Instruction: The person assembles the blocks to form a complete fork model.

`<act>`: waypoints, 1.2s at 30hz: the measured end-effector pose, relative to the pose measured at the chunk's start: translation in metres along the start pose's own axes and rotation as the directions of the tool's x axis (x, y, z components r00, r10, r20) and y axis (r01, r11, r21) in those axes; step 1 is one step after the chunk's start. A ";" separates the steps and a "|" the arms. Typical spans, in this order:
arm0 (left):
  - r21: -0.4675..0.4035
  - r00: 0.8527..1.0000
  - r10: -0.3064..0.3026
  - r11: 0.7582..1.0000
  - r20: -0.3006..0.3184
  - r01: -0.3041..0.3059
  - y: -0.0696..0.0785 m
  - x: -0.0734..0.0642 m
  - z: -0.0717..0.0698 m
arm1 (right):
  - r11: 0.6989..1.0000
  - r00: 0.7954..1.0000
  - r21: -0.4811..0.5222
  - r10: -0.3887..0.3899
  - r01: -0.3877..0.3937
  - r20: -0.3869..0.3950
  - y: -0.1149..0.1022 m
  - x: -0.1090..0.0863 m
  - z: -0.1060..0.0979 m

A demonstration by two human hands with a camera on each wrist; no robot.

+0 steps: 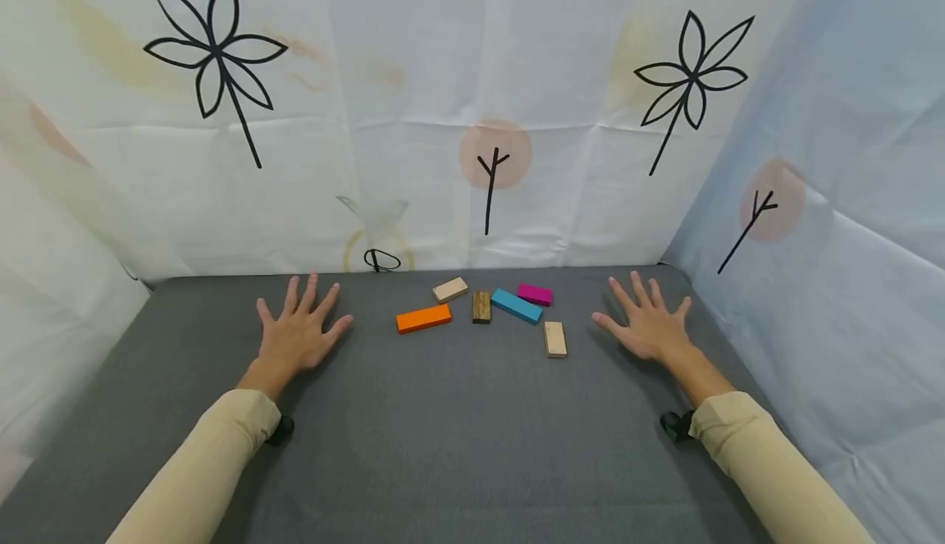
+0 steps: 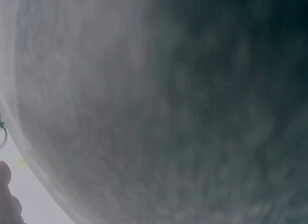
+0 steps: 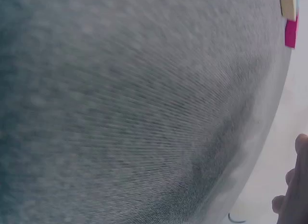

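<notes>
Several small rectangular wooden blocks lie at the back middle of the table. From left to right in the head view these are an orange block [image 1: 424,318], a pale block [image 1: 450,290], a dark brown block [image 1: 481,307], a blue block [image 1: 517,306], a magenta block [image 1: 535,294] and another pale block [image 1: 555,339]. My left hand [image 1: 297,335] is spread to the left of them, nearest the orange one, and holds nothing. To their right my right hand [image 1: 648,322] is spread too, its fingers straight and apart, nearest the right pale block.
Grey cloth covers the table [image 1: 472,445]. A white patterned curtain [image 1: 413,117] stands along its back edge, and a bluish one [image 1: 849,281] closes the right side. Dark wrist cameras sit under both sleeves. The left wrist view shows mostly blurred cloth.
</notes>
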State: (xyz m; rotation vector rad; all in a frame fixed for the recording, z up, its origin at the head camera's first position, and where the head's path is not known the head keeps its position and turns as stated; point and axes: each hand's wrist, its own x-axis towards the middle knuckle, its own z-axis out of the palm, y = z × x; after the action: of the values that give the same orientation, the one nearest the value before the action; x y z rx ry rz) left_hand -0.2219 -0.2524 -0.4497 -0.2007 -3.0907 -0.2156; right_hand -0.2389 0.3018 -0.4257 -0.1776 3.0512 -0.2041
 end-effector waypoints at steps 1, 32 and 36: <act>0.005 1.000 0.012 1.000 0.001 -0.012 0.003 -0.001 0.000 | 1.000 1.000 -0.008 -0.011 0.011 -0.002 -0.001 -0.001 0.001; 0.020 0.950 0.291 0.955 0.115 -0.295 0.061 -0.005 0.007 | 0.917 0.917 0.029 -0.398 0.397 0.030 -0.041 -0.020 0.020; 0.004 0.948 0.292 0.955 0.127 -0.295 0.061 -0.005 0.007 | 0.899 0.901 0.065 -0.434 0.432 0.009 -0.044 -0.021 0.020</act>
State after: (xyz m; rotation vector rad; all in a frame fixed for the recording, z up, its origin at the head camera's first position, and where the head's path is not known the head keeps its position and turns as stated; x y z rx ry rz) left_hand -0.2087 -0.1917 -0.4490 -0.6933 -3.1279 -0.1617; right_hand -0.2114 0.2588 -0.4384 -0.8510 2.9303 -0.3175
